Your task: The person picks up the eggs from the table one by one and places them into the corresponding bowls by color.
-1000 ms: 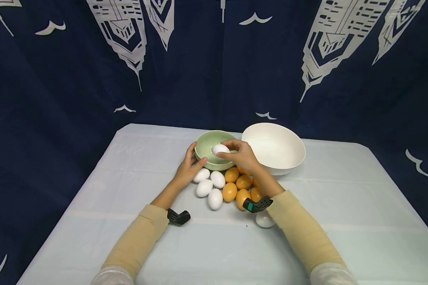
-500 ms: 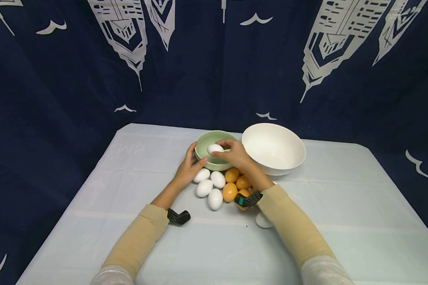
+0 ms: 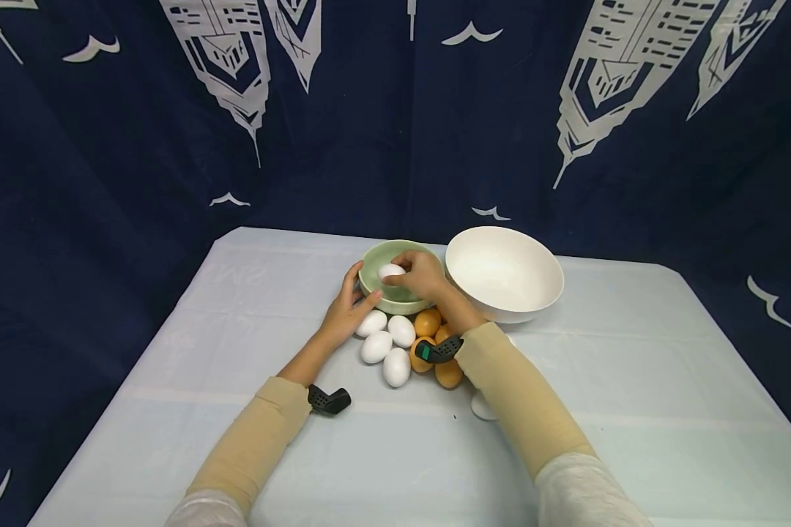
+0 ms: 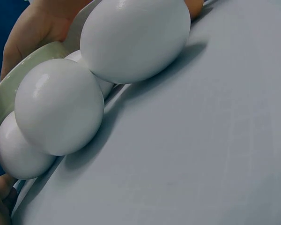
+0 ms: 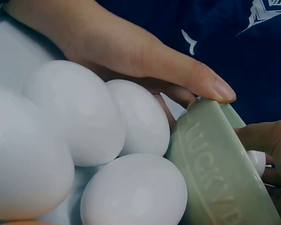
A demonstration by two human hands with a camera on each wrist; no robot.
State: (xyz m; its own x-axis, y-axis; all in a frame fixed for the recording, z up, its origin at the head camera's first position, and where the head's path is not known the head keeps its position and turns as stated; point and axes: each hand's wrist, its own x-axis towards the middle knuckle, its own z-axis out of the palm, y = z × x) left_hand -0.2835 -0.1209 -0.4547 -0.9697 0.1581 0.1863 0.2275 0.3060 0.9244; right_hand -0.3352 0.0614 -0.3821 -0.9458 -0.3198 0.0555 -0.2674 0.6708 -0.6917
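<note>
My left hand (image 3: 346, 315) holds the side of a small green bowl (image 3: 405, 308), its thumb over the near rim in the right wrist view. Between the thumb and fingers of my right hand (image 3: 425, 277) is a white egg (image 3: 390, 271), lowered inside that bowl. Just in front of the bowl, several white eggs (image 3: 396, 367) lie on the table at the left. Several brown eggs (image 3: 427, 323) sit beside them, partly covered by my right forearm. From the left wrist, some white eggs (image 4: 58, 108) appear close up against the bowl.
A large white bowl (image 3: 504, 267) stands right of the green bowl. A lone white egg (image 3: 483, 406) lies nearer me, partly behind my right sleeve. The pale-covered table (image 3: 270, 278) ends at a dark blue printed curtain (image 3: 369, 146).
My right hand has moved left and deeper into the green bowl with the white egg. My left hand has stayed on the bowl.
</note>
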